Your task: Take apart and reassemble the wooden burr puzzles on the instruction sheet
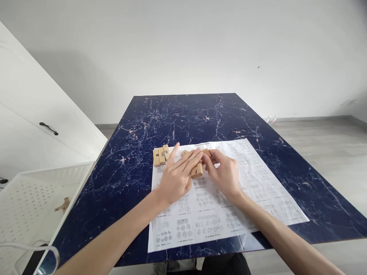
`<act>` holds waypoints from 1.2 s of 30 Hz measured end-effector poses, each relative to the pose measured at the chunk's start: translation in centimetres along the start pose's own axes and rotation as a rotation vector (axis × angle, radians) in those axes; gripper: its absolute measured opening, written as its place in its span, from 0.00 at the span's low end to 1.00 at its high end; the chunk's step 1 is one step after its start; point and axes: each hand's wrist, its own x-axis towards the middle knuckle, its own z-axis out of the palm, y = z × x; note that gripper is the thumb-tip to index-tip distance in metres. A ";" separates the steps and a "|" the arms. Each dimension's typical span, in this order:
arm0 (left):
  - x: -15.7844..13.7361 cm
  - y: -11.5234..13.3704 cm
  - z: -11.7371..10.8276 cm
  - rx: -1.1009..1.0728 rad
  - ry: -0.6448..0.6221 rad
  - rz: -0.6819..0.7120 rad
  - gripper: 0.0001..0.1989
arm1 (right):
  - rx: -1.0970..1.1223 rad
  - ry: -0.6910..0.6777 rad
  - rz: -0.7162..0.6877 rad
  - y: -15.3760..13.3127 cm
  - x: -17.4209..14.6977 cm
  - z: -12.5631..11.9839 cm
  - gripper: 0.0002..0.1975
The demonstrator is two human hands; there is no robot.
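Low over the printed sheet, several notched wooden burr puzzle pieces (pixel 196 171) sit between my two hands, one with a dark mark on its end. My left hand (pixel 178 175) reaches across them from the left, its little finger raised and its other fingers laid along the wood; its thumb is hidden. Pinched in the fingertips of my right hand (pixel 225 172) is a wooden piece (pixel 206 152). My fingers hide much of the wood, so how the pieces join cannot be made out. Left of my left hand, a small group of notched wooden pieces (pixel 161 156) lies on the sheet's corner.
The large white sheet (pixel 209 223) with printed diagrams covers the near part of the dark blue marbled table (pixel 183 118). At the left stands a lower white perforated surface (pixel 31 194) with another wooden piece (pixel 63 205) and a white cable (pixel 31 246). A white cabinet (pixel 34 103) stands beyond.
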 end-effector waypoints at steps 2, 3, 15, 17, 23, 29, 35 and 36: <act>0.0 -0.1 0.0 0.006 0.016 0.007 0.35 | -0.001 -0.005 -0.006 -0.2 0.0 0.0 0.18; 0.0 -0.1 0.0 0.009 0.023 0.015 0.35 | 0.004 -0.009 -0.009 -0.3 -0.1 0.0 0.18; 0.3 2.0 0.1 -0.168 0.056 0.009 0.18 | 0.075 0.021 0.150 1.5 1.8 -1.3 0.22; 0.4 1.8 0.0 -0.196 0.074 -0.161 0.13 | 0.152 -0.007 0.204 1.6 2.0 -1.1 0.22; 0.3 0.5 -0.3 -0.054 0.034 -0.448 0.21 | -0.010 -0.054 0.218 2.9 2.3 -0.3 0.19; 0.2 0.2 -0.3 0.103 -0.053 -0.448 0.19 | -0.198 -0.103 0.080 3.4 1.9 -0.1 0.16; -0.6 -0.4 0.6 0.249 -0.019 -0.463 0.15 | -0.247 -0.160 0.037 3.5 1.7 0.1 0.11; -0.8 -0.6 0.8 0.247 -0.010 -0.444 0.20 | -0.247 -0.171 0.025 3.5 1.7 0.1 0.11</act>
